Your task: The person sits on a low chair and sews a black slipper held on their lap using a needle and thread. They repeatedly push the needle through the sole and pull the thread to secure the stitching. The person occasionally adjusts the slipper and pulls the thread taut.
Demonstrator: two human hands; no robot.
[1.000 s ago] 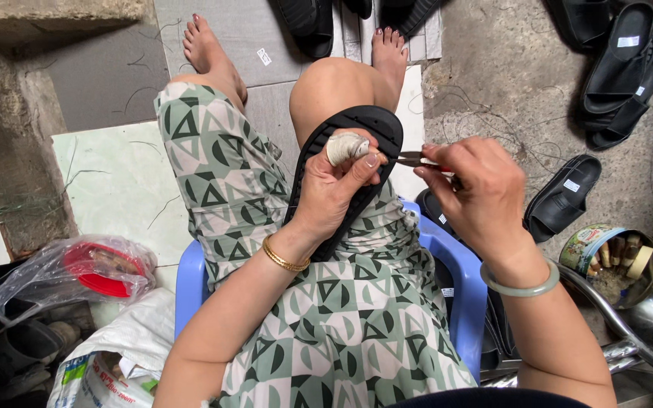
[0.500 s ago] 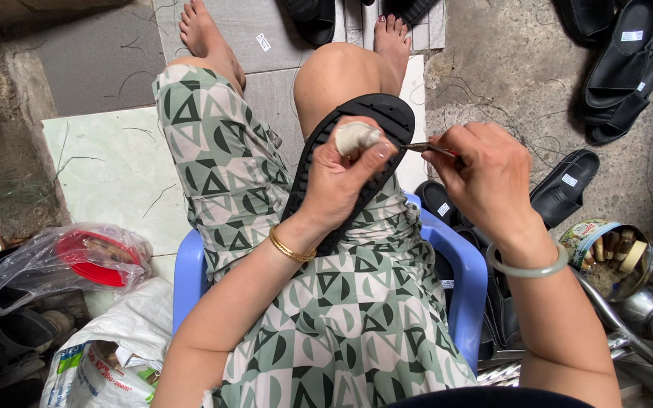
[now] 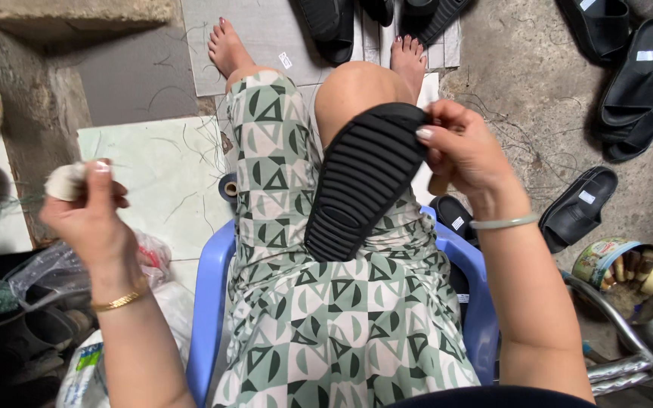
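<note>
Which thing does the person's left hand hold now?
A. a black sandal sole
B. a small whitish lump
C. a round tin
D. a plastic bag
B: the left hand is raised out to the side and pinches a small whitish lump, while the right hand grips the black sandal sole on the lap.

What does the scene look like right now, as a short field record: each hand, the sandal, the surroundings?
left hand: raised out to the side, holding a pale spool of thread
right hand: gripping the toe end of the black sandal
black sandal: sole up, lying across the lap
seat: blue plastic chair
nearby: more black sandals on the floor, tin of small items
</note>
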